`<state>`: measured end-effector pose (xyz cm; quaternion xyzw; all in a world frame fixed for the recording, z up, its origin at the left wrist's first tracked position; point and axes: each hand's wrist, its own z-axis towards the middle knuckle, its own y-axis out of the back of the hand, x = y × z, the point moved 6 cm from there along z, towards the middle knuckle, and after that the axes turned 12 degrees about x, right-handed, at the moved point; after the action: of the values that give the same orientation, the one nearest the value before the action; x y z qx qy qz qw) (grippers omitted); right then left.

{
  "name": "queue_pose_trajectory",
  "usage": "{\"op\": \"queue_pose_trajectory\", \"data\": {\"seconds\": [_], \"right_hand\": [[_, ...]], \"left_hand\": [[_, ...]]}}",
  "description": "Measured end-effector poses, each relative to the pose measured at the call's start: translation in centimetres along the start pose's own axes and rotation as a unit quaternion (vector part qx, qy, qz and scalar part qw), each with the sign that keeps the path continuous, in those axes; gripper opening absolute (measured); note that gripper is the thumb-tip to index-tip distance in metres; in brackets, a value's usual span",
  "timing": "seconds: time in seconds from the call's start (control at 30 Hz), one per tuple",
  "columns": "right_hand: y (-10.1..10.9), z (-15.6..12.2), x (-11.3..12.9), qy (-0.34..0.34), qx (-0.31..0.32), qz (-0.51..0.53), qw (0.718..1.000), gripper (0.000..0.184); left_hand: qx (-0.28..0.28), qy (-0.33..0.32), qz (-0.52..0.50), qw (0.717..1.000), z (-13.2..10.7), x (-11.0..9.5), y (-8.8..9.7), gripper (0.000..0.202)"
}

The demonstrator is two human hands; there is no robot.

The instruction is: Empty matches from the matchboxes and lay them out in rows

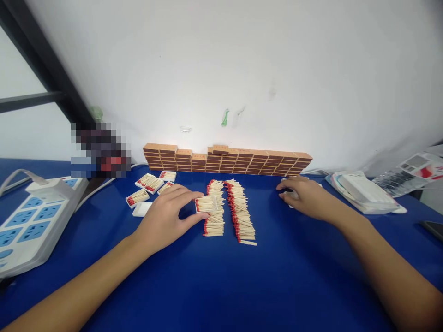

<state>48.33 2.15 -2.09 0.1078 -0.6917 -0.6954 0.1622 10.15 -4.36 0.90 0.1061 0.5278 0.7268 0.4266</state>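
My left hand [166, 216] pinches a small white tray of matches [205, 204] between thumb and fingers, at the left side of two rows of loose red-tipped matches [230, 212] on the blue table [221, 276]. My right hand [304, 196] lies palm down over a small white box [290, 193] to the right of the rows, with its fingers curled over it. Several filled white match trays [148, 184] lie to the left of my left hand, beside one empty white tray [141, 209].
A wall of stacked brown matchbox sleeves [228, 159] runs along the white wall at the back. A white and blue power strip [34, 216] sits at the left. Plastic packets [363, 191] lie at the right, and a dark object [432, 228] shows at the right edge.
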Motion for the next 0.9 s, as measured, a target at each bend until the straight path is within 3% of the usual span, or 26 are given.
{"op": "queue_pose_trajectory", "data": {"seconds": [0.07,0.13,0.2,0.33,0.43,0.63,0.8,0.9], "right_hand": [[0.8,-0.2,0.1,0.002,-0.011,-0.006,1.0,0.025],[2.1,-0.5,2.6,0.04,-0.06,-0.003,0.997,0.022],[3.7,-1.3,7.2,0.111,-0.153,0.035,0.981,0.022],[3.9,-2.9,18.0,0.275,-0.197,0.056,0.94,0.037],[3.3,-3.9,22.3,0.322,-0.243,-0.018,0.915,0.032],[2.8,-3.7,22.0,0.301,-0.252,-0.017,0.92,0.022],[2.3,-3.4,22.0,0.287,-0.204,-0.003,0.936,0.047],[2.1,-3.3,22.0,0.29,-0.17,0.022,0.941,0.053]], "left_hand": [[-0.001,0.001,-0.001,1.0,0.0,-0.1,0.0,0.036],[-0.003,0.001,-0.007,1.0,0.0,-0.2,0.0,0.035],[-0.006,-0.002,-0.022,1.0,0.0,-0.6,-0.1,0.035],[-0.007,-0.019,-0.061,0.998,0.2,-2.0,-0.4,0.038],[0.0,-0.017,-0.091,0.996,0.4,-3.0,-0.6,0.037],[0.011,-0.018,-0.108,0.994,0.5,-3.7,-0.8,0.035],[0.01,0.033,-0.104,0.994,0.2,-3.2,-1.1,0.054],[0.028,0.064,-0.101,0.992,0.1,-3.0,-1.4,0.061]]}}
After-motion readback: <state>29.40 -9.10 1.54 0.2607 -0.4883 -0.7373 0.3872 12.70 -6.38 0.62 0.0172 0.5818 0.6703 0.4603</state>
